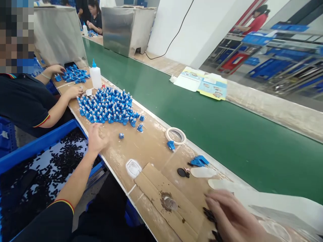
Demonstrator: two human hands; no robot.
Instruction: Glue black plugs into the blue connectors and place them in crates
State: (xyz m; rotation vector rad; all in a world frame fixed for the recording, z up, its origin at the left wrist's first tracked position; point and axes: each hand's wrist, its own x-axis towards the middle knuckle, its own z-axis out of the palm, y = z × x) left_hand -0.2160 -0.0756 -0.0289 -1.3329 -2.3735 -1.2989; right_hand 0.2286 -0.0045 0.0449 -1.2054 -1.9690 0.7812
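Note:
My left hand (96, 140) is at the table's near edge, fingers loosely curved and apart, with nothing visible in it. Just beyond it stands a dense group of small blue plastic pieces with whitish tips (108, 104). A single blue piece (121, 135) lies to its right. At the lower right my right hand (229, 213) has its thumb and fingers pressed together; whatever is between them is too small or blurred to name. Beneath and beside it lie small black parts (209, 214). To its left, a cardboard strip (161, 198) carries a little clear cup (172, 205) amid brown stains.
A blue bin (45, 146) of black parts sits at left. The table holds a tape roll (176, 135), a white bottle (95, 75), a black round part (181, 172) and blue clamp-like pieces (199, 161). A green conveyor belt (202, 111) runs behind. A co-worker's hand (74, 92) works at left.

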